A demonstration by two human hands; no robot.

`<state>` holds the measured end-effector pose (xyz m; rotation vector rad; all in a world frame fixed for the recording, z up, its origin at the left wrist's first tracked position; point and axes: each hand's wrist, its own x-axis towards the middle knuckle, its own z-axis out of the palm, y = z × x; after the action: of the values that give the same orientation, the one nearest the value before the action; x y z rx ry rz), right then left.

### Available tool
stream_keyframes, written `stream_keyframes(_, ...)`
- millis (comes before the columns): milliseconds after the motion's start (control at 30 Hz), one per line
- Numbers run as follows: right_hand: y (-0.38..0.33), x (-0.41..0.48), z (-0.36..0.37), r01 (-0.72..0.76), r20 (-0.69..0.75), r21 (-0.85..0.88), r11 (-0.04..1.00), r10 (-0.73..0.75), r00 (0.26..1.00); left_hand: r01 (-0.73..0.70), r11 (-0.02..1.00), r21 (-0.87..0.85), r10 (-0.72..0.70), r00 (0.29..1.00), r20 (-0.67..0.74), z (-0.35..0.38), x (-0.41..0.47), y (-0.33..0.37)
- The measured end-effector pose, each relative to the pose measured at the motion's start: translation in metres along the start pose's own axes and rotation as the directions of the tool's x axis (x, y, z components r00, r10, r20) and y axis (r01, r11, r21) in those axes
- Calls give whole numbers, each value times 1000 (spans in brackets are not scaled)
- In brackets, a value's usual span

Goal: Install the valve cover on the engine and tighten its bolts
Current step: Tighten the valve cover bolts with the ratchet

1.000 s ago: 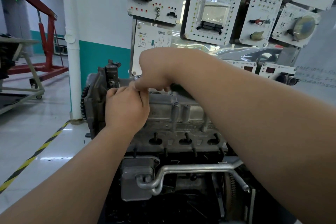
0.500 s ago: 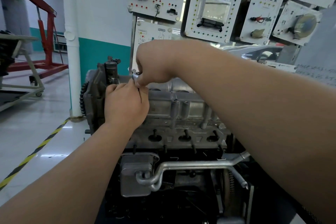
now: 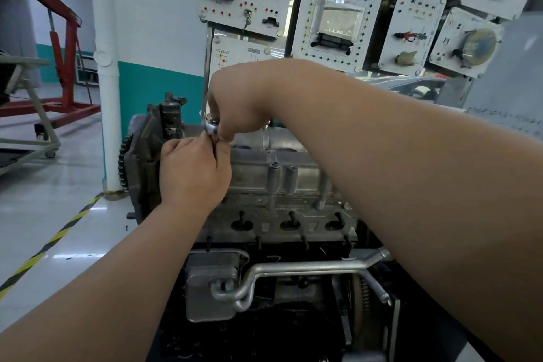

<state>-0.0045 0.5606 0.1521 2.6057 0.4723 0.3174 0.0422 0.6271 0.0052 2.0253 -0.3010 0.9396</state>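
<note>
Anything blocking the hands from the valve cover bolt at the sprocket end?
Nothing visible. The right hand grips a silver socket tool over that end of the valve cover, with the left hand curled just beneath. The bolt itself is hidden.

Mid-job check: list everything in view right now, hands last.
engine: one, grey, centre
valve cover: one, silver, atop the engine
tool: one, silver, over the cover's left end
metal pipe: one, silver, across the engine's front
toothed wheel: one, dark, engine's left end
column: one, white, behind left
hoist: one, red, far left
panels: several, white, back wall
striped tape: one, yellow-black, floor left
right hand: one, grips the tool
left hand: one, curled below the tool; contents hidden
</note>
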Motion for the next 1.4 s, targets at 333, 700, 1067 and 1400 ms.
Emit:
stream_keyframes(333,-13,-3,7,-39,28,118,992,36,999,107,993,-59,-101,990,100,6,6,-15)
stream_keyframes(700,2,-2,14,-26,-51,46,999,28,998,-26,999,41,26,1000,-5,-1,1,-3)
stream_keyframes(1067,-10,-1,0,-62,85,152,986,50,995,53,994,-98,-51,998,28,7,3,-10)
stream_keyframes(1400,-4,-6,13,-59,-66,96,994,65,996,94,985,-142,-79,991,108,4,2,-10)
